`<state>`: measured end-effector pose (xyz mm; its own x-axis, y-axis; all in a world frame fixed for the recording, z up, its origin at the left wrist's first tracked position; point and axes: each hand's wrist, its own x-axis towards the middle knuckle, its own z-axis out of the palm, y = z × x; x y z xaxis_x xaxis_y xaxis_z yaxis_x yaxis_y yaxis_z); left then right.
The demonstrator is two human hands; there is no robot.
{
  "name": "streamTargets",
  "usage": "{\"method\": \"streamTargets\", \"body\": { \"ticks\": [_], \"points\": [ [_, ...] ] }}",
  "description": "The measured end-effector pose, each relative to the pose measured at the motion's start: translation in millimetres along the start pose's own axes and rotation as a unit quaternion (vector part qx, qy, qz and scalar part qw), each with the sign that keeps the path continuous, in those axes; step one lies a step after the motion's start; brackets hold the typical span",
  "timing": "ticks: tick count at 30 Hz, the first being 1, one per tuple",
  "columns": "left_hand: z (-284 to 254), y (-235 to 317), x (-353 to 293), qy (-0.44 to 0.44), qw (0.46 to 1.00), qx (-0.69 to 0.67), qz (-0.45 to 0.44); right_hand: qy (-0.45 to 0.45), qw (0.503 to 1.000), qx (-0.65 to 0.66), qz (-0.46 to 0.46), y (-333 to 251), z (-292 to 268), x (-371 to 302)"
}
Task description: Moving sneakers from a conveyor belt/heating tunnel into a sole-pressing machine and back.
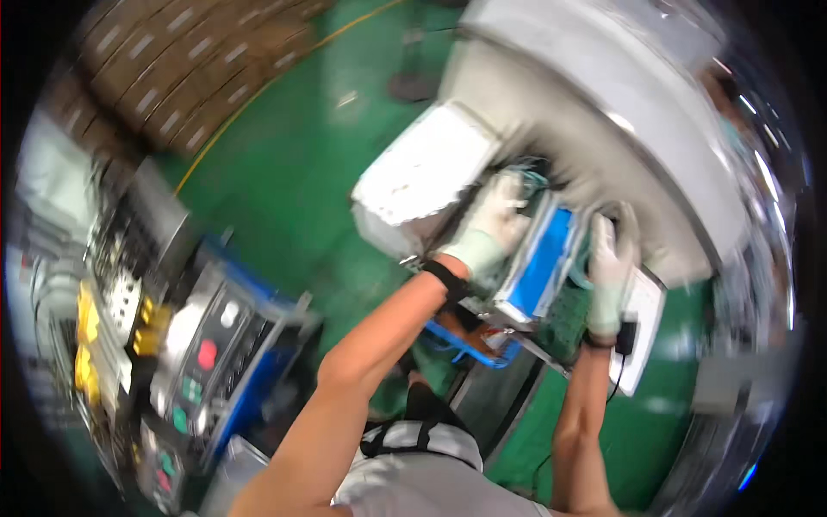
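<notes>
A long block with a bright blue top and whitish edges lies slantwise between my two hands, in front of a large pale machine. My left hand, in a white glove, reaches along its left side, near a tangle of blue-green strands. Motion smears the left fingers, so their grip does not show. On the block's right, my white-gloved right hand has its fingers stretched forward and apart. A blue-green loop shows between it and the block. Dark bands circle both wrists.
The curved pale machine housing fills the far right. A white box-like panel stands left of my left hand, and a white board right of my right wrist. Left are a control panel with a red button and stacked cartons.
</notes>
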<state>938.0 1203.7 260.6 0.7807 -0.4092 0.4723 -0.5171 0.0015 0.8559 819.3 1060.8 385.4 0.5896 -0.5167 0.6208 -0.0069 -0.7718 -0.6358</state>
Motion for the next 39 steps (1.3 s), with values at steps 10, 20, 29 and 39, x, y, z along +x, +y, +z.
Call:
{"method": "streamTargets", "body": {
  "ticks": [10, 20, 29, 39],
  "points": [
    [-188.4, 89.5, -465.2, 0.353, 0.826, 0.225, -0.378, -0.637, 0.691, 0.332, -0.079, -161.4, -13.4, -198.1],
    [77.5, 319.4, -970.4, 0.783, 0.057, 0.187, -0.59, -0.743, 0.109, 0.407, -0.52, -411.5, -89.7, -407.4],
    [182.9, 347.8, -1118.3, 0.782, -0.188, 0.194, -0.562, -0.68, -0.401, 0.327, -0.519, -464.6, -246.7, -627.4],
    [207.4, 383.4, -1147.2, 0.706, -0.036, 0.266, -0.656, -0.797, -0.149, 0.255, -0.527, -503.2, -201.5, -701.8]
  ]
}}
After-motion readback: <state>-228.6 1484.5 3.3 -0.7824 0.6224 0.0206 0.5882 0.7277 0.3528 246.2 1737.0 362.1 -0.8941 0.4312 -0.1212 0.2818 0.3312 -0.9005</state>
